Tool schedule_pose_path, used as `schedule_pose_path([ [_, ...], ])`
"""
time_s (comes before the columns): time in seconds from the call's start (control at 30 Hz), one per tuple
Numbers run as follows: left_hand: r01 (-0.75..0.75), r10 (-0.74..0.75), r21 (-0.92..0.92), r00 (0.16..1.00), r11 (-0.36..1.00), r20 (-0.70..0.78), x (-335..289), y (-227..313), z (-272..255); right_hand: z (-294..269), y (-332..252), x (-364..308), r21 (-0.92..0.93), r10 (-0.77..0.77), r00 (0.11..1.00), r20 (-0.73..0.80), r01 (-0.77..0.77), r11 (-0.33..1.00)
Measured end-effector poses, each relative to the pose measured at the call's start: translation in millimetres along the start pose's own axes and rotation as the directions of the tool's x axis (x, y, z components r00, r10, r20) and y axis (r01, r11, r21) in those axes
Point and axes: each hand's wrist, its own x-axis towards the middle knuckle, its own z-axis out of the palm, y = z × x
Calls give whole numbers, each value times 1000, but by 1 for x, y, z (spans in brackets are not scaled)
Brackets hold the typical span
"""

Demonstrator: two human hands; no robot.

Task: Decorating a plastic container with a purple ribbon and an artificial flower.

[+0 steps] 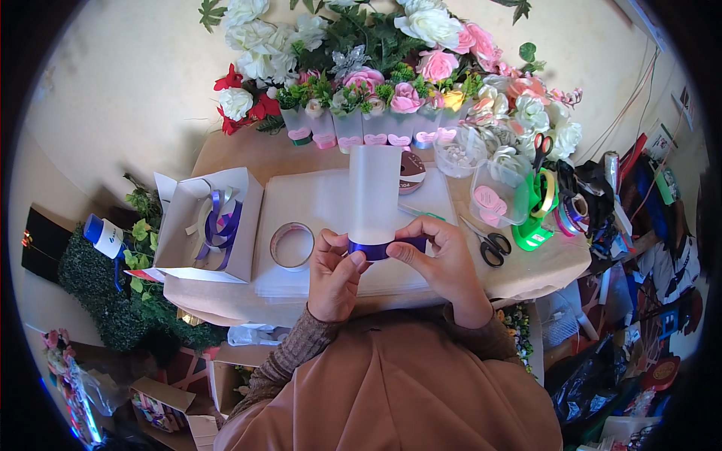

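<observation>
Between my hands, above the table's near side, stands a translucent white plastic sleeve (374, 192). A purple satin ribbon (368, 250) runs around its lower end. My left hand (335, 274) is closed on the sleeve's lower left side, its thumb pressing at the ribbon. With thumb and fingers, my right hand (442, 259) pinches the ribbon at the lower right, where a stretch of it reaches past the sleeve. Beneath the hands lie white sheets (301, 203), with a roll of tape (292, 246) by my left hand.
Similar sleeves with artificial flowers (376, 124) line the table's far side. An open white box (244, 225) with purple ribbon pieces stands left. Black scissors (492, 246), a clear tub (498, 192), a green tape dispenser (538, 210) and a brown ribbon spool (412, 174) lie around the sheets.
</observation>
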Motion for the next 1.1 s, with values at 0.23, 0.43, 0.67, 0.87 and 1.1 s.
schedule_pose_path([
  [0.23, 16, -15, -41, 1000, 999, 9, 0, 1, 3, 4, -4, -1, -26, -3, 999, -36, 2, 1000],
  [0.43, -29, 27, 54, 999, 998, 39, -1, 2, 4, 4, -2, 0, -17, -11, 1000, -23, 10, 1000],
  [0.67, -31, 31, 79, 999, 996, 8, -2, 1, 4, 5, -5, -1, -17, -9, 1000, -11, 9, 1000],
  [0.87, -31, 31, 72, 999, 997, -4, -2, -1, 3, 5, -4, -1, -18, -18, 1000, -11, 17, 1000],
  [1.1, -20, 20, 92, 1000, 996, -8, -2, -1, 3, 5, -6, -1, -22, 9, 1000, -4, -9, 1000],
])
